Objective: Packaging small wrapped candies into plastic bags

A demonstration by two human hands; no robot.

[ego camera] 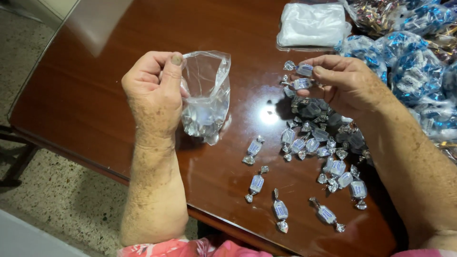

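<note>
Left hand (154,93): raised above the table, thumb and fingers pinched on the rim of a small clear plastic bag (205,95); the grip is narrow and holds the bag's mouth open upward

Clear bag: one; hangs from the left hand over the wood; a few silver-wrapped sweets show at its bottom, too bunched to count

Right hand (345,83): also lifted above the table, well apart from the bag; fingers curled tight round two wrapped sweets (302,76), one above the other, both sticking out toward the bag

Loose sweets (312,145): silver and pale blue wrappers with twisted ends; four lie singly near the table's front edge; a denser cluster of roughly a dozen or more lies under and below the right hand; the exact number cannot be told where they overlap

Filled bags (409,66): a heap of clear packets stuffed with blue-wrapped sweets at the right rear; at least four; the rest run out of view

Flat packet (312,24): one, whitish, lying at the back of the table beside the heap

Table (104,95): one, glossy dark reddish wood; it bears everything above

Floor (57,190): speckled stone, seen past the table's left edge
</note>
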